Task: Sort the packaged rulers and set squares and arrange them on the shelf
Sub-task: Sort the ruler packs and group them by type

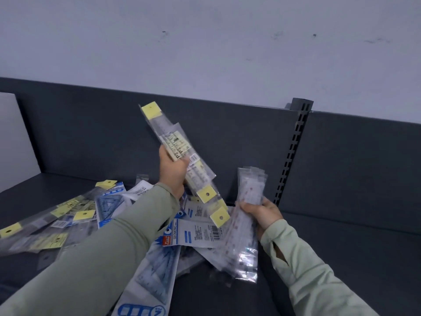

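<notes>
My left hand (172, 172) grips a bundle of yellow-tabbed packaged rulers (180, 147), raised and tilted over the pile. A second bundle, clear-packaged rulers with red marks (247, 197), stands nearly upright in the grip of my right hand (262, 213), its lower ends resting on the shelf. Beneath both hands, a mixed heap lies on the dark grey shelf (341, 258): blue-and-white set square packs (193, 233), one long one (150, 281) near the front, and more yellow-tabbed rulers (57, 215) spread to the left.
The shelf's dark back panel (227, 137) rises behind the pile, with a slotted upright post (293, 151) at the right. A white board (13, 137) stands at the far left. A pale wall is above.
</notes>
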The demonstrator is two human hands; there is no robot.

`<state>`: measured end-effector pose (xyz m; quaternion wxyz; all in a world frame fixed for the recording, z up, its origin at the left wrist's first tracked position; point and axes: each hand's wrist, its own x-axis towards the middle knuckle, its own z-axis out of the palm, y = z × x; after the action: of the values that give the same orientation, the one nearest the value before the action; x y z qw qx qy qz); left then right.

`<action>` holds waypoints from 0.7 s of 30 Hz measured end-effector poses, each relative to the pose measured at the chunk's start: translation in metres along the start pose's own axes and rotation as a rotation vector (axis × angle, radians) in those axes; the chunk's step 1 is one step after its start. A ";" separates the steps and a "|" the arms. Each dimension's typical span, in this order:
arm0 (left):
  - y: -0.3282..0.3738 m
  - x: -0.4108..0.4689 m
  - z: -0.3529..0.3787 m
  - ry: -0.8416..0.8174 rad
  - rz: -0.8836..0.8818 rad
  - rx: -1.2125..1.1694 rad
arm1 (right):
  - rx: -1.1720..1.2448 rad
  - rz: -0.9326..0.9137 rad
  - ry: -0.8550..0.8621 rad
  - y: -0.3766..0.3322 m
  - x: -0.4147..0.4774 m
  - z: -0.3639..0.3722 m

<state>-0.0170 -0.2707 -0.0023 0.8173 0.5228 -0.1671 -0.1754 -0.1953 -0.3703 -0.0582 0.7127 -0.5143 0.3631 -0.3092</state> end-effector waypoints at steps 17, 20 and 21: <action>0.013 -0.090 0.076 -0.676 -0.130 0.339 | -0.007 -0.228 0.209 -0.062 -0.079 -0.072; 0.001 -0.108 0.098 -0.756 -0.123 0.452 | -0.048 -0.226 0.282 -0.068 -0.092 -0.100; -0.003 -0.115 0.105 -0.776 -0.121 0.490 | -0.058 -0.225 0.306 -0.070 -0.095 -0.110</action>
<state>-0.1667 -0.3029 0.0264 0.5348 0.6051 -0.4664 -0.3609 -0.3436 -0.3690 0.0048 0.5952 -0.5188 0.4163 -0.4509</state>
